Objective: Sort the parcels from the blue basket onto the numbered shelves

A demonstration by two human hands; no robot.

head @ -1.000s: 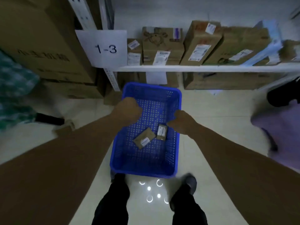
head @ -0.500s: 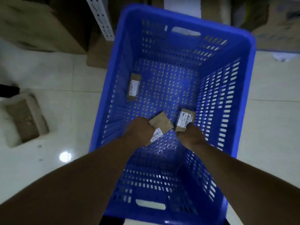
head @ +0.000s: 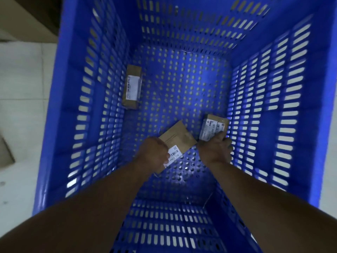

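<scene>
Your left hand point(head: 153, 152) clamps flat parcel point(head: 177, 138), label up, likely for reading | right hand point(head: 216, 150) grips boxed parcel point(head: 213, 127) alongside | third parcel point(head: 132, 87) lies beyond left hand

Moulded plastic on the blue basket point(head: 308, 106), perforated, slight sheen on walls and bottom. In my left hand point(head: 153, 154) the flat parcel point(head: 177, 138): matt brown kraft card, white paper label. In my right hand point(head: 216, 149) the small parcel point(head: 212, 127): same card, smooth label. At the basket's left wall the third parcel point(head: 132, 86): brown card, glossy label. Outside the basket, smooth pale floor tile point(head: 21, 106).
</scene>
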